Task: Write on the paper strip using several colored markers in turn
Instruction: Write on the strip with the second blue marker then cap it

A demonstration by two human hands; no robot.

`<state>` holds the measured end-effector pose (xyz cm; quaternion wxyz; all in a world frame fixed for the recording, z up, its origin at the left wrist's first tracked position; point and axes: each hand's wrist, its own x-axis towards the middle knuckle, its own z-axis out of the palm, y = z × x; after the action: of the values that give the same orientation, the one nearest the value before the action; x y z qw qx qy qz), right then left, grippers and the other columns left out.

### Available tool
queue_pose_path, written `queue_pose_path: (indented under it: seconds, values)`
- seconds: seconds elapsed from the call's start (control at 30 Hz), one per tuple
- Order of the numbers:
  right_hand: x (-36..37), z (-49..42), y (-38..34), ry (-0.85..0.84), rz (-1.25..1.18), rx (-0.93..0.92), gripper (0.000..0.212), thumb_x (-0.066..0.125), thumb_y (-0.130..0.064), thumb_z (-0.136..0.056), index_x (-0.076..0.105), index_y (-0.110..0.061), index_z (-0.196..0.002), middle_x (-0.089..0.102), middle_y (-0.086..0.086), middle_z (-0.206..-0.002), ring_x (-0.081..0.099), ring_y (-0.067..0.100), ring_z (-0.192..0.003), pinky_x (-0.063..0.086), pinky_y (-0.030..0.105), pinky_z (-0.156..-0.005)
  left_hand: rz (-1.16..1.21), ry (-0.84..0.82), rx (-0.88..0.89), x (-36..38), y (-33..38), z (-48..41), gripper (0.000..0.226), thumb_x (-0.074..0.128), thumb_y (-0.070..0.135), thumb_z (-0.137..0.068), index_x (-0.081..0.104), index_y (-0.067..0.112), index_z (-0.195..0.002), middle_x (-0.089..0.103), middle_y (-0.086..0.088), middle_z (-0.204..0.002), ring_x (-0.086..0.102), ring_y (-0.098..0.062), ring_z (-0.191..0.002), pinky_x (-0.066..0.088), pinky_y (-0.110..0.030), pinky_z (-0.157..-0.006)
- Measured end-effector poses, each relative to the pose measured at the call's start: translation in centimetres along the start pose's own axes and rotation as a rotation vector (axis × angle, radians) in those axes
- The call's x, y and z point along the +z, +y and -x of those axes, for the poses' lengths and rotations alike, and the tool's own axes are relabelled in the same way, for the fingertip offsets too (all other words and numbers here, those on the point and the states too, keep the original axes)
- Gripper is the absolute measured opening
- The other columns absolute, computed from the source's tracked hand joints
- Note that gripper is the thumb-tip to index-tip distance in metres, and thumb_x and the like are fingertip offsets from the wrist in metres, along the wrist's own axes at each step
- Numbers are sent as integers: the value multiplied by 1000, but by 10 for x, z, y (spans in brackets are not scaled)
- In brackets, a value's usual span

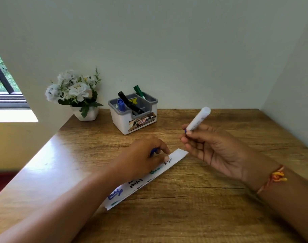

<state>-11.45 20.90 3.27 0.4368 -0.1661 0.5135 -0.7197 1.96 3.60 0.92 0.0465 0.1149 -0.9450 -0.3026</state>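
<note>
A white paper strip [176,156] lies slanted on the wooden desk, with blue, black and green writing on it. My left hand [142,158] rests on its middle, fingers curled around a small blue marker cap [153,152]. My right hand [209,146] hovers above the strip's far end and grips a white-bodied blue marker [198,119], its blue tip pointing down-left at my fingertips. A white and grey organizer [134,118] stands at the back with a blue marker [121,105], a black marker [129,103] and a green marker [139,92] in it.
A white pot of white flowers [74,93] stands at the desk's back left corner. Walls close the back and the right side. The desk's left edge [44,149] drops off beside a window. Bare desk [202,199] lies in front of the strip.
</note>
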Motion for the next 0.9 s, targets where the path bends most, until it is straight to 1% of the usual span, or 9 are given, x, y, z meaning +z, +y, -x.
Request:
queue_pose_path:
  seconds: [0.13,0.2,0.27,0.33,0.4,0.47,0.57,0.73,0.9]
  values:
    - [1,0,3,-3,32,-16,36,66,-22,-85,68,-2,-115,77,21,-98,77,23,-84,62,33,-78,-136,-70,39,1,-2,0,39,70,51,-84,60,43,-121,52,17,-103,48,5,-88,39,-15,-71]
    - [2,1,7,42,208,-45,29,63,-30,-92,70,-9,-111,79,16,-100,77,24,-89,63,35,-78,-170,-65,60,3,-3,1,40,69,54,-84,59,43,-122,53,17,-105,48,6,-90,39,-14,-71]
    - [4,3,11,139,520,-112,20,60,-33,-96,73,-19,-102,81,6,-96,78,18,-88,62,34,-79,-175,-54,71,5,-3,2,38,67,54,-85,59,42,-121,54,18,-103,49,5,-88,38,-14,-69]
    - [2,6,14,209,924,-284,17,60,-36,-97,73,-26,-91,79,-5,-86,76,8,-79,60,29,-75,-180,-33,86,7,-3,3,35,66,53,-87,60,42,-119,54,18,-99,50,4,-85,37,-15,-67]
    - [-1,7,17,178,1319,-437,13,60,-34,-96,69,-31,-87,75,-13,-78,70,2,-74,55,24,-70,-175,-15,91,8,-4,3,33,65,52,-87,60,41,-117,54,17,-95,50,3,-82,36,-15,-66]
    - [0,6,21,178,1550,-469,4,67,-35,-91,64,-37,-91,71,-18,-81,65,-1,-74,53,23,-67,-181,-16,91,8,-5,3,31,65,52,-87,60,41,-116,55,17,-93,50,2,-81,35,-15,-64]
    - [0,5,27,186,1578,-442,19,74,-42,-85,60,-38,-98,71,-15,-84,65,-1,-75,55,23,-68,-150,-47,80,5,-6,2,30,67,50,-87,61,41,-114,57,18,-93,52,2,-82,41,-15,-67]
    - [-6,-4,29,73,1523,-484,26,76,-43,-83,59,-39,-102,71,-20,-89,68,-5,-78,57,17,-70,-35,-171,32,-8,-11,0,38,73,47,-84,60,43,-119,62,18,-102,57,-1,-95,53,-30,-87]
    - [-11,-11,33,-7,1473,-545,27,76,-41,-83,60,-38,-104,73,-21,-91,67,-9,-87,56,17,-76,-7,-205,43,-10,-14,-3,45,75,46,-83,58,46,-125,62,17,-101,56,0,-94,51,-24,-84]
